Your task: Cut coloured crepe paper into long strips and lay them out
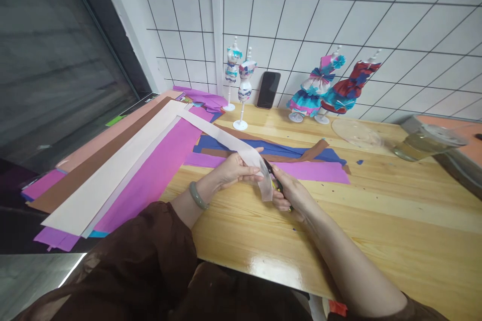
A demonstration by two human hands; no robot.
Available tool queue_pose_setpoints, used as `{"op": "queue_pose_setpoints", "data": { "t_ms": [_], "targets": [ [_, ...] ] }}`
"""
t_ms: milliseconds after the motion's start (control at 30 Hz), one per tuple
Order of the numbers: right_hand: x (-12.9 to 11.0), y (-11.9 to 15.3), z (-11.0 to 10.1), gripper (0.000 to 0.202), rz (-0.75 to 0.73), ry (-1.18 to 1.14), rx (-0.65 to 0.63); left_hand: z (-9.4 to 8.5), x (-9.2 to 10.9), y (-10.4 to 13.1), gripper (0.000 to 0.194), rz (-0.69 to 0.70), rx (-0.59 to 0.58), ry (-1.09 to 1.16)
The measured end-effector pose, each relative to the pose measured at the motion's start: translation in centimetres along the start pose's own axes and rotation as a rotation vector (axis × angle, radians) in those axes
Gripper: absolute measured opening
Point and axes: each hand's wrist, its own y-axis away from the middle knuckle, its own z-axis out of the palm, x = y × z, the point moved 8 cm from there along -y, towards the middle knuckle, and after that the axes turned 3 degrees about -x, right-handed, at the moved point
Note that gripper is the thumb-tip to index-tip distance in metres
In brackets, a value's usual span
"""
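Note:
A long white paper strip (pixel 226 138) runs from the stack of coloured paper at the left down to the middle of the table. My left hand (pixel 238 169) pinches this strip near its lower end, with a bracelet on the wrist. My right hand (pixel 291 190) is closed round dark scissors (pixel 277 180), whose blades are at the strip's right edge, close to my left fingertips. Whether the blades are apart is hard to make out. Behind both hands lie blue strips (pixel 278 149), a brown strip (pixel 315 150) and a purple strip (pixel 316 171).
Wide crepe paper sheets (pixel 116 165) cover the left side. Along the tiled wall stand small mannequins (pixel 244 85), a phone (pixel 268 90) and two paper-dressed figures (pixel 312 85). A glass cup (pixel 417 145) and a clear disc (pixel 356 133) are at the right.

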Motion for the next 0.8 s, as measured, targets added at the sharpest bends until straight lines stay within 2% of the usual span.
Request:
{"op": "queue_pose_setpoints", "data": {
  "t_ms": [800],
  "targets": [
    [-0.26, 0.14, 0.06, 0.041, -0.039, 0.027, 0.0, 0.2, -0.02, -0.03, 0.072, 0.028, -0.025, 0.007]
  ]
}}
